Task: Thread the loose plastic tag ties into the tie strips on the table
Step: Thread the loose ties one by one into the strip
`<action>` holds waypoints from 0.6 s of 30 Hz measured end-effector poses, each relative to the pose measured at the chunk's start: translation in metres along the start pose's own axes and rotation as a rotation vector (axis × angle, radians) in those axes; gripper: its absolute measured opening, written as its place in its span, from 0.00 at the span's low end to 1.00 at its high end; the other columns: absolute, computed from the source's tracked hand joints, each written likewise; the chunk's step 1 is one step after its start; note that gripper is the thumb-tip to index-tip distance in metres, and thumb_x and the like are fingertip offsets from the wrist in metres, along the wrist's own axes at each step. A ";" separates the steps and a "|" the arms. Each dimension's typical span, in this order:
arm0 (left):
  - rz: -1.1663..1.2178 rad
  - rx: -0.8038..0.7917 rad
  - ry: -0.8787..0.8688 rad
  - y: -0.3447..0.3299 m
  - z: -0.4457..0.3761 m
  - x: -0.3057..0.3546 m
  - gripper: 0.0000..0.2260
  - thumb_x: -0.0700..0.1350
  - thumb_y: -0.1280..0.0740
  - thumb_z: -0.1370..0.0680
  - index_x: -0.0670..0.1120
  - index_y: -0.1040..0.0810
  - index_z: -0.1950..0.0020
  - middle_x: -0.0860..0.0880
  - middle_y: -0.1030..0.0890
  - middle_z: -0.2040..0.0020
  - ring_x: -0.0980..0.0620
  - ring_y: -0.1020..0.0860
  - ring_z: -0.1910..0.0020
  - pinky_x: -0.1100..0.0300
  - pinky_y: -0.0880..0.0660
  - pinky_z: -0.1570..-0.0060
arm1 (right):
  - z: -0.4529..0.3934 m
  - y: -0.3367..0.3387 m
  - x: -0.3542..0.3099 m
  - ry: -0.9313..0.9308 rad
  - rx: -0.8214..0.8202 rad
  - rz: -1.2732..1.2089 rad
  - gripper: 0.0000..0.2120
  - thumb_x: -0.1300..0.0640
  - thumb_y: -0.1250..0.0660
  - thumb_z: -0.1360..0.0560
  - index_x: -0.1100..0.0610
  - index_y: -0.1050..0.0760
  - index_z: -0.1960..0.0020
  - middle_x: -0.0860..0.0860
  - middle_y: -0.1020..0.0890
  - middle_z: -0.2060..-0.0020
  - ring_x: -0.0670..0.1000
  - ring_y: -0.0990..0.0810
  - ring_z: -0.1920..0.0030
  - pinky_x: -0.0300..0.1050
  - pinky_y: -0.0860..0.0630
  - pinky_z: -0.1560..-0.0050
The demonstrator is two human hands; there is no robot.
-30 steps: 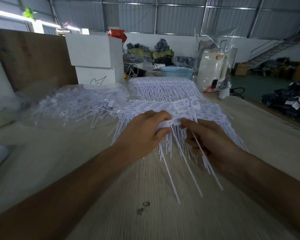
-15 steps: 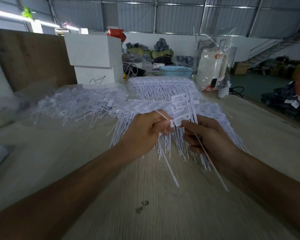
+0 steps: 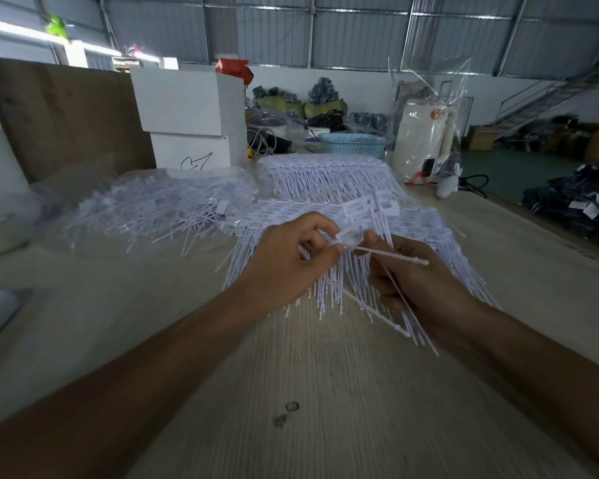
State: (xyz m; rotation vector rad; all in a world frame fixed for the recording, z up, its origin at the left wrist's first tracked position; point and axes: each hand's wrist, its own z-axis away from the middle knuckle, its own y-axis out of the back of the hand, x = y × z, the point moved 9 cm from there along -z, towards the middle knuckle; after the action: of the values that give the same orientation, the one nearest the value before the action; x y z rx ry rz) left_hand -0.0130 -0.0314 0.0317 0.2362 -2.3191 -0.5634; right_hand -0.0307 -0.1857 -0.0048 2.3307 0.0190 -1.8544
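Both of our hands meet above the near tie strip (image 3: 426,223). Our left hand (image 3: 287,257) pinches the flat head of a loose tag tie (image 3: 388,254) between thumb and forefinger, and our right hand (image 3: 412,271) curls round a small bunch of ties, its fingertips closing on that same head from the other side. The tie's thin tail sticks out to the right across our right knuckles.

To thread well, we judge, we should keep the head pinched steady with the left hand and let the right guide the tail, feeding it straight so it does not bend. Whether the tail has already entered a slot we cannot tell; the spot is hidden between our fingers.

Beyond the near strip lies a second tie strip (image 3: 325,174), and to the left a heap of loose ties (image 3: 146,216) in clear plastic, all on the table (image 3: 325,392). Farther back stand white boxes (image 3: 191,112) and a blue basket (image 3: 353,143).
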 end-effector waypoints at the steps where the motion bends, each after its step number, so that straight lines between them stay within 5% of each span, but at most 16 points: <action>1: 0.001 0.021 0.009 0.003 -0.001 -0.001 0.05 0.43 0.27 0.23 0.50 0.20 0.49 0.58 0.16 0.65 0.62 0.19 0.64 0.75 0.30 0.58 | -0.001 0.003 0.003 -0.025 0.012 -0.010 0.27 0.41 0.34 0.24 0.68 0.26 0.50 0.50 0.40 0.71 0.48 0.41 0.71 0.42 0.44 0.74; 12: 0.039 0.005 0.057 0.007 -0.004 -0.004 0.06 0.41 0.33 0.19 0.53 0.20 0.48 0.54 0.16 0.64 0.58 0.18 0.64 0.68 0.24 0.65 | -0.001 -0.006 0.015 -0.144 -0.049 0.049 0.19 0.47 0.41 0.17 0.56 0.30 0.62 0.48 0.39 0.73 0.46 0.41 0.74 0.38 0.41 0.76; 18: -0.021 -0.058 0.082 0.007 -0.005 -0.011 0.07 0.39 0.34 0.19 0.50 0.17 0.49 0.53 0.16 0.62 0.57 0.19 0.63 0.67 0.25 0.64 | 0.001 -0.006 0.017 -0.159 -0.062 0.065 0.18 0.48 0.42 0.16 0.57 0.31 0.60 0.50 0.37 0.73 0.48 0.39 0.76 0.38 0.38 0.77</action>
State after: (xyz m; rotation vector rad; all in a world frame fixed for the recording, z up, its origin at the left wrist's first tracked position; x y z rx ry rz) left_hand -0.0010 -0.0233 0.0314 0.2517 -2.2204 -0.6188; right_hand -0.0286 -0.1818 -0.0222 2.1118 -0.0187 -1.9720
